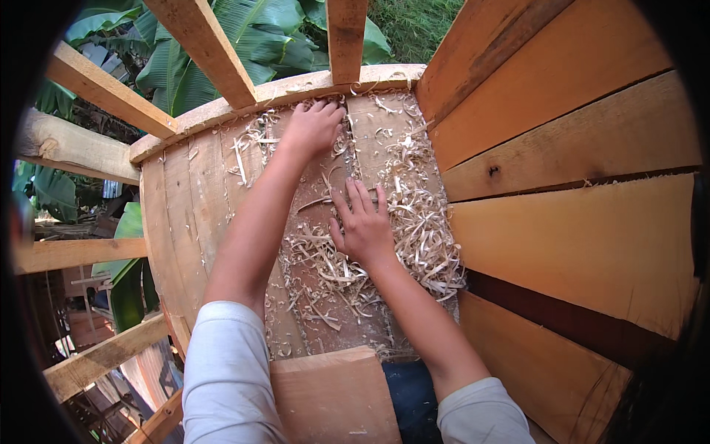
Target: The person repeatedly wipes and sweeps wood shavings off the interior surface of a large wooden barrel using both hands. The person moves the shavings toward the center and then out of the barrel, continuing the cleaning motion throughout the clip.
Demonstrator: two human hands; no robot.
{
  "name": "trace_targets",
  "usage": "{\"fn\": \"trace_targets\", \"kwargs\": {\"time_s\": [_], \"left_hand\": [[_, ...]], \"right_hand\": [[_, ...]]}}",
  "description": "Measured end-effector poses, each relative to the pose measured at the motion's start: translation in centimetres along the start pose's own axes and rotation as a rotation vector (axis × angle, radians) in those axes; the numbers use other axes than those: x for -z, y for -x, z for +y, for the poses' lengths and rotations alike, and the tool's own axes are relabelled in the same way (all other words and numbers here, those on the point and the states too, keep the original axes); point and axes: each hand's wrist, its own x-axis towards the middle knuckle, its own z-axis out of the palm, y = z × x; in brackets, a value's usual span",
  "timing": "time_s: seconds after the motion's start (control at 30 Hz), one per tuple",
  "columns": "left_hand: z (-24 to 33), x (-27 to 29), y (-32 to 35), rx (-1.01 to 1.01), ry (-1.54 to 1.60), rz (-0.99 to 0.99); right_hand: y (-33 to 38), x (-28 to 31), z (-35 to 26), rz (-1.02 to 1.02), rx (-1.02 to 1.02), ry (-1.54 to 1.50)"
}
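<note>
My left hand [316, 127] reaches to the far end of the plank floor, beside the raised wooden rim. Its fingers curl downward and their tips are hidden, so what they hold, if anything, does not show. Closer to me, my right hand [364, 228] lies palm down with its fingers spread, holding nothing. It rests beside a heap of curly pale wood shavings [425, 248], some of them under and around it. A thin darker strip [314, 203] lies just left of its fingertips. More shavings are scattered along the planks [200, 189].
A curved wooden rail [285, 90] with upright slats borders the far side. Wide orange-brown boards [569, 237] form a wall on the right, with dark gaps between them. A smooth board [333, 399] lies close to me. Banana leaves [255, 41] grow beyond the rail.
</note>
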Motion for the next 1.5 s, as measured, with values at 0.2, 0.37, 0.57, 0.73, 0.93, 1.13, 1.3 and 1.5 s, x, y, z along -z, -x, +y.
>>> {"fn": "trace_targets", "kwargs": {"time_s": [0.2,0.37,0.57,0.73,0.93,1.13,1.3,1.5], "left_hand": [[-4.9,0.1,12.3,0.019,0.119,0.149],[-10.3,-4.4,24.5,0.322,0.314,0.195],[-8.7,-5.2,25.3,0.404,0.278,0.286],[-9.0,-5.0,25.3,0.422,0.229,0.281],[-9.2,-5.3,25.2,0.446,0.246,0.307],[-9.0,-4.9,25.1,0.458,0.260,0.304],[-9.1,-5.3,25.9,0.470,0.254,0.305],[-8.8,-5.0,25.1,0.468,0.270,0.319]], "right_hand": [[-0.1,0.0,0.8,0.022,-0.009,0.006],[-7.6,9.8,-0.7,-0.579,-0.351,-0.319],[-10.1,5.5,8.7,0.008,-0.523,-0.036],[-11.1,1.2,4.3,-0.217,-0.294,-0.043],[-13.0,1.4,3.1,-0.013,-0.357,-0.307],[-13.0,-2.6,-4.4,-0.288,-0.226,-0.263],[-13.8,1.8,-8.2,-0.285,-0.204,-0.410],[-11.8,-0.4,-6.2,-0.246,0.137,-0.432]]}}
